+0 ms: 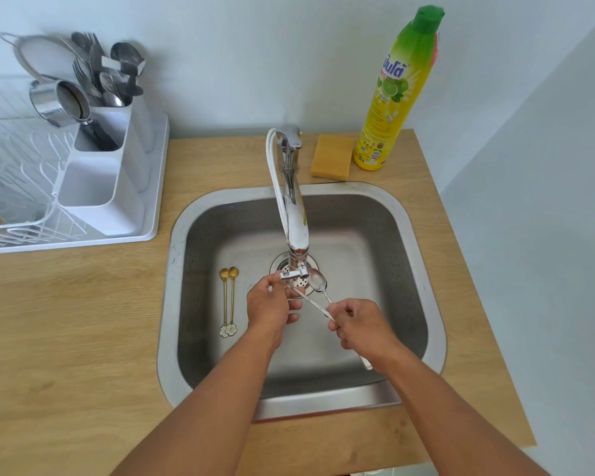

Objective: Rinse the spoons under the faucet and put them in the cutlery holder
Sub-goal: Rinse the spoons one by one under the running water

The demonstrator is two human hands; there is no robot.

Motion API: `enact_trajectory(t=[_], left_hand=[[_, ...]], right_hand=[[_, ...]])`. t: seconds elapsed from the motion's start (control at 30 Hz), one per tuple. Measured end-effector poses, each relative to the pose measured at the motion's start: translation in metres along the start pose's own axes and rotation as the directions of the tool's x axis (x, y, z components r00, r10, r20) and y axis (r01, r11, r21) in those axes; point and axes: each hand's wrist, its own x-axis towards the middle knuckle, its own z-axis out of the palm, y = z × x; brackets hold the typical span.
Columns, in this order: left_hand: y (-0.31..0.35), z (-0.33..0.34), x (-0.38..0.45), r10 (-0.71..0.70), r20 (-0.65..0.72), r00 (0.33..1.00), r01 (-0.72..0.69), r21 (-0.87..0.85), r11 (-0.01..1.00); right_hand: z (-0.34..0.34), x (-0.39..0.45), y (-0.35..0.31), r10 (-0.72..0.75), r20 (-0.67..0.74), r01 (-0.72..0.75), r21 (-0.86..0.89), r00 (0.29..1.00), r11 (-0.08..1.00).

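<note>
Your right hand (pixel 358 326) is over the near-right part of the sink (pixel 423 242), fingers curled tight on the handles of two silver spoons. A handle end pokes out the near side of that hand. The round-bowl spoon (pixel 318 282) points far-left, with its bowl just right of the faucet (pixel 294 214) tip and over the drain. The thin spoon (pixel 312 303) crosses left into your left hand (pixel 272 305). That hand's thumb and fingers are curled in on the thin spoon's far end, right under the faucet tip, and the bowl is hidden by the fingers. Can't tell if water is running.

Two gold spoons (pixel 224 274) lie side by side on the sink floor, left of your left hand, bowls far, flower ends near, untouched.

The cutlery holder (pixel 100 201), white, sits far left on the dish rack tray (pixel 152 231). Its far compartment is packed with cutlery. Sponge (pixel 332 156) and soap bottle (pixel 399 94) stand on the wooden counter (pixel 66 321) behind the sink, far right.
</note>
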Motion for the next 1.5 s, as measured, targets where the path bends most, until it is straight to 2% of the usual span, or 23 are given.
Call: enact_trajectory(t=[0.2, 0.37, 0.5, 0.7, 1.0, 1.1, 1.23, 1.33, 1.5], left_hand=[[0.004, 0.002, -0.009, -0.057, 0.073, 0.996, 0.058, -0.011, 0.998], [0.008, -0.001, -0.009, -0.108, 0.073, 0.992, 0.112, -0.058, 0.992], [0.01, 0.002, -0.013, -0.121, 0.056, 0.991, 0.124, -0.06, 0.99], [0.005, 0.004, -0.023, -0.173, 0.074, 0.982, 0.178, -0.065, 0.982], [0.027, -0.009, -0.02, -0.286, 0.078, 0.955, 0.294, -0.117, 0.949], [0.027, -0.014, -0.017, -0.325, 0.163, 0.931, 0.352, -0.174, 0.92], [0.014, -0.019, -0.018, -0.275, 0.356, 0.893, 0.409, -0.39, 0.825], [0.004, -0.018, -0.023, -0.23, 0.349, 0.908, 0.375, -0.436, 0.818], [0.001, -0.011, -0.026, -0.179, 0.214, 0.96, 0.247, -0.355, 0.902]], right_hand=[[-0.005, -0.002, -0.006, 0.029, 0.03, -0.032, 0.093, 0.999, 0.995], [-0.012, -0.007, -0.01, 0.091, 0.145, -0.123, 0.233, 0.985, 0.965], [-0.015, -0.008, -0.009, 0.104, 0.155, -0.138, 0.227, 0.982, 0.964], [-0.008, -0.008, -0.005, 0.083, 0.097, -0.1, 0.181, 0.992, 0.978], [0.0, -0.01, -0.008, 0.071, 0.077, -0.085, 0.204, 0.995, 0.975], [0.001, -0.01, -0.01, 0.073, 0.081, -0.089, 0.212, 0.994, 0.973], [-0.003, -0.01, -0.012, 0.121, 0.113, -0.151, 0.316, 0.986, 0.937], [-0.005, -0.011, -0.013, 0.148, 0.134, -0.185, 0.337, 0.98, 0.923], [-0.005, -0.013, -0.013, 0.174, 0.165, -0.223, 0.362, 0.971, 0.905]])
